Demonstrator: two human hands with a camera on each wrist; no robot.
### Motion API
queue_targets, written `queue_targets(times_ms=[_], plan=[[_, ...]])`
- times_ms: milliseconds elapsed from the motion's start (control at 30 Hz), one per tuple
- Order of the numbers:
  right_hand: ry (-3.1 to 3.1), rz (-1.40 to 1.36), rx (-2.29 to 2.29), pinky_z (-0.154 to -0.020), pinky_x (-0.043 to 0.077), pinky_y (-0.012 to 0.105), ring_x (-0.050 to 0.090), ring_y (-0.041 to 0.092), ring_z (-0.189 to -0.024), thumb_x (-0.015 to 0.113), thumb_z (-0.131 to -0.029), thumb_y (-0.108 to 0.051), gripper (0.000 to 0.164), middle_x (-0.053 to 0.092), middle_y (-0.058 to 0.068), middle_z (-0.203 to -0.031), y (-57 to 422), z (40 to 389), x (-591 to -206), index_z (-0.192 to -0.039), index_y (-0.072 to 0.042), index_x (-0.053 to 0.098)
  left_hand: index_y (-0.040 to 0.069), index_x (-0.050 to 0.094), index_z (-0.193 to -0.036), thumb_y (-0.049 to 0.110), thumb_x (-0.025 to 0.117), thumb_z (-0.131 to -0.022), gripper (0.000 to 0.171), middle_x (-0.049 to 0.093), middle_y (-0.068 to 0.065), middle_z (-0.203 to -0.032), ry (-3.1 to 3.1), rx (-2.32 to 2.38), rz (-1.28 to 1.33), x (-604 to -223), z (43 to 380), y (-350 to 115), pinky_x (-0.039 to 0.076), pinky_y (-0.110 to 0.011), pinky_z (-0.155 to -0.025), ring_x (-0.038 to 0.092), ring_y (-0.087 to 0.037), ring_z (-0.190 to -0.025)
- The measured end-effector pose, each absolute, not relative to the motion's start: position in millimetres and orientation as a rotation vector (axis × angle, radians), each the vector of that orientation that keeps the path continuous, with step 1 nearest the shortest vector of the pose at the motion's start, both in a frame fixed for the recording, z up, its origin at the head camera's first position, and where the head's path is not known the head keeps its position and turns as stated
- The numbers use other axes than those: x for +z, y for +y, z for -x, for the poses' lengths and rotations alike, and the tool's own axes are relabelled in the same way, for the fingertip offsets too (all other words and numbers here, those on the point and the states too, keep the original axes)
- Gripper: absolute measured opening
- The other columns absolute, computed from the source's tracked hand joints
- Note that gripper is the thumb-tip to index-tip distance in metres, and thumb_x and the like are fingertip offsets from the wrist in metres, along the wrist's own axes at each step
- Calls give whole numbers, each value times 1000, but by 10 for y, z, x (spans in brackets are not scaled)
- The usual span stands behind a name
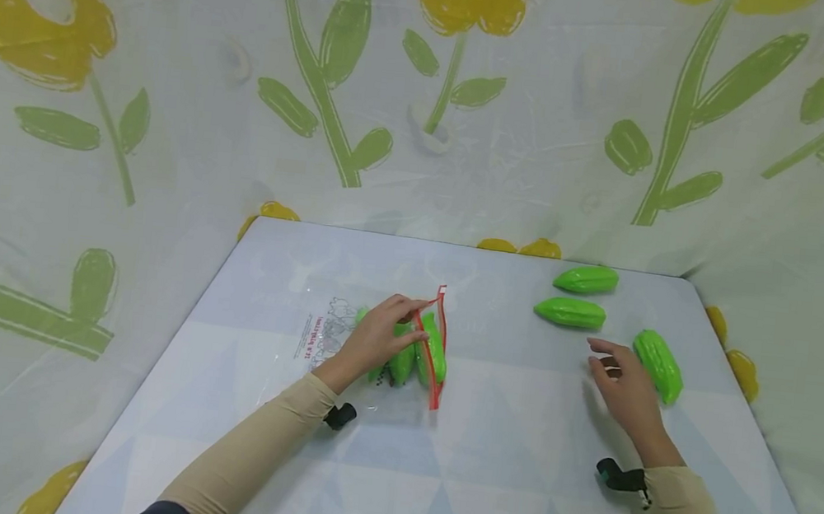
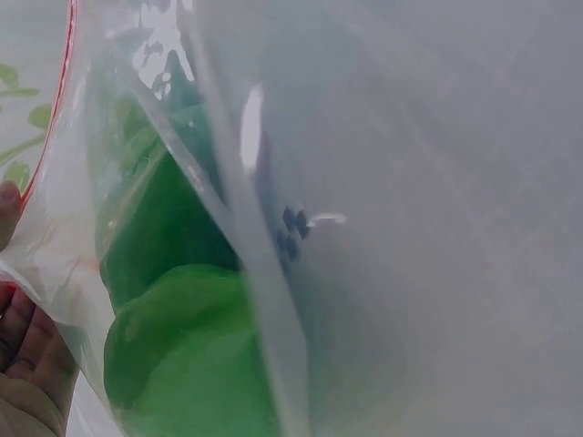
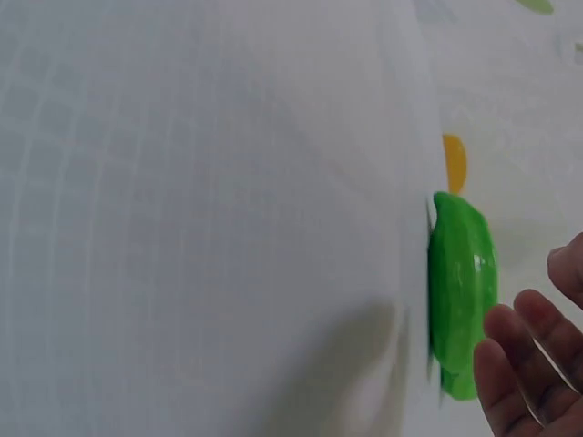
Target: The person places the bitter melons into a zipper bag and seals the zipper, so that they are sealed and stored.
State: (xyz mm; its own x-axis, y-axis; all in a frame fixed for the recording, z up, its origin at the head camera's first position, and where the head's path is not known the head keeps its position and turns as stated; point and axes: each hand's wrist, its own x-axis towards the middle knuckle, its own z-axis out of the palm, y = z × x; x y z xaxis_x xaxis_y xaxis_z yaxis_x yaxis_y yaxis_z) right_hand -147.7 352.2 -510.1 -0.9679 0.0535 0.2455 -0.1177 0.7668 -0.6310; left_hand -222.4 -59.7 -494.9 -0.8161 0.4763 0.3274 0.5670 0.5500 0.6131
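Note:
My left hand [image 1: 378, 338] pinches the red-edged mouth of a clear zip bag [image 1: 317, 389], thumb and fingers on either side of its rim. Several glossy green gourd-shaped pieces [image 1: 434, 350] lie inside; the bag's film covers two of them [image 2: 191, 346] in the left wrist view. My right hand [image 1: 626, 393] hovers over the table with fingers spread loosely and nothing in them. Just right of it lies a ridged green gourd-shaped piece [image 1: 658, 366]. Two more such pieces, a nearer one [image 1: 570, 312] and a farther one [image 1: 586, 279], lie beyond its fingertips.
The pale table [image 1: 509, 481] has a triangle pattern and rounded corners. Behind it and along both sides hangs a curtain [image 1: 525, 160] printed with yellow flowers. A small black wrist camera [image 1: 622, 477] sits by the right sleeve, another [image 1: 340, 416] by the left.

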Motion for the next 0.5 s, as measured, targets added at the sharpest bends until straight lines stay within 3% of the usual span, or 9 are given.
queue_targets(times_ms=[333,500], plan=[[-2684,15,942,-77,42,10,61,32,-104,58,-104,-14,34,62,21,-129,3721,1433,-5042,-135,0,60,13,60,-141,30,76,-93,54,63,-7,-121,-2648,-1102,899,-4952,2219,-601,57,-35,-91,65,-19,-105],[-2632,39,887,-75,41,7,56,0,-96,61,-102,-11,32,65,19,-125,3795,1396,-5026,-132,-1,64,12,60,-141,31,76,-93,54,63,-7,-122,-2649,-1103,897,-4957,2222,-597,57,-35,-91,64,-19,-106]])
